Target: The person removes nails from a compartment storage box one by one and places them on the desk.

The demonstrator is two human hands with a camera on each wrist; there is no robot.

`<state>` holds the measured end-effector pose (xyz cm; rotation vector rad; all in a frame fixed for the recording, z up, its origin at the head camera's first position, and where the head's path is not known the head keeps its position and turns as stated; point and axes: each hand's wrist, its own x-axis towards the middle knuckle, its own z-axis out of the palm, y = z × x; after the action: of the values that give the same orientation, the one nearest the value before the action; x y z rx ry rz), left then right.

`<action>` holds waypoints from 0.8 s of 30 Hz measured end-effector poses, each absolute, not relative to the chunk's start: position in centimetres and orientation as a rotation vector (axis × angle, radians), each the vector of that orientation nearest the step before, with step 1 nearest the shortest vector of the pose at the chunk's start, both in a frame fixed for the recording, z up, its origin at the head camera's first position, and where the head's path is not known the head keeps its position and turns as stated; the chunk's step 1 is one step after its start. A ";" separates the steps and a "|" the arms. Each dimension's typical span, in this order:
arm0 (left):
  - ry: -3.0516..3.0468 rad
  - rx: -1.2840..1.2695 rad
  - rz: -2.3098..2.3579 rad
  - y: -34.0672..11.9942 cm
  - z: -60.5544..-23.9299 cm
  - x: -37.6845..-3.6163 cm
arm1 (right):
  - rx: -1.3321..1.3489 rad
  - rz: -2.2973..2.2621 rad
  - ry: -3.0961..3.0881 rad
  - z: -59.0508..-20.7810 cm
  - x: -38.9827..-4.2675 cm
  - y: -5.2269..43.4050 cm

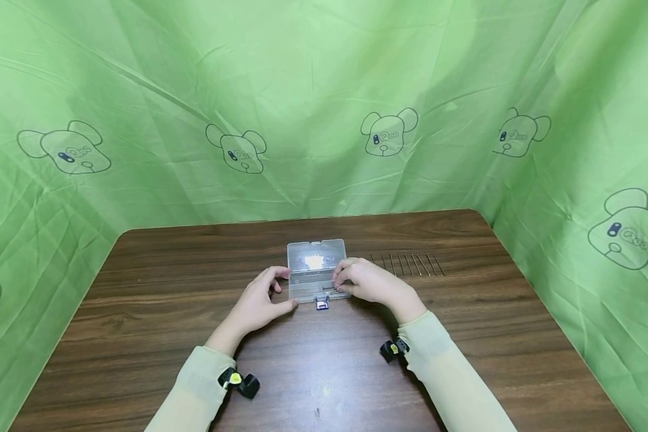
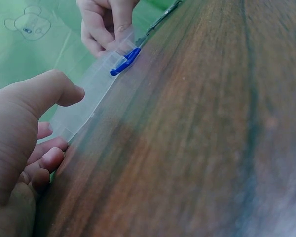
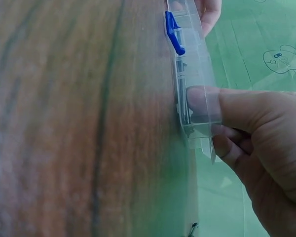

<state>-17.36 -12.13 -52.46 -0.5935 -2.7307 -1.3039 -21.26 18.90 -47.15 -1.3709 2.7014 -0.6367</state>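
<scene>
A clear plastic box (image 1: pixel 305 295) with a blue clasp (image 1: pixel 322 304) sits with its lid (image 1: pixel 300 252) raised, near the table's middle. My left hand (image 1: pixel 256 304) holds the box at its left side, thumb by the front corner and index finger farther back. My right hand (image 1: pixel 368 281) reaches over the right end, fingers bent. In the right wrist view, its thumb (image 3: pixel 200 101) is seen through the clear plastic beside thin metal rods (image 3: pixel 183 89). Whether the fingertips pinch a rod is hidden.
To the right of the box, several thin dark rods (image 1: pixel 408 265) lie in a row on the brown wooden table (image 1: pixel 156 288). Green cloth (image 1: pixel 313 78) with printed mouse-like faces hangs around the table's back and sides.
</scene>
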 end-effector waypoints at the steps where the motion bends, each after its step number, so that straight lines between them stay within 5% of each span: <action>1: -2.731 -0.592 -1.305 -12.1 -52.4 -17.3 | -1.370 -0.628 2.704 -47.1 -21.2 18.9; 24: -2.741 -0.580 -1.298 -12.1 -52.7 -17.4 | -1.356 -0.592 2.718 -46.7 -21.0 18.5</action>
<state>-17.40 -12.14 -52.68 -0.5800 -2.7410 -1.2978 -21.00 18.47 -46.71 -1.3555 2.7184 -0.5921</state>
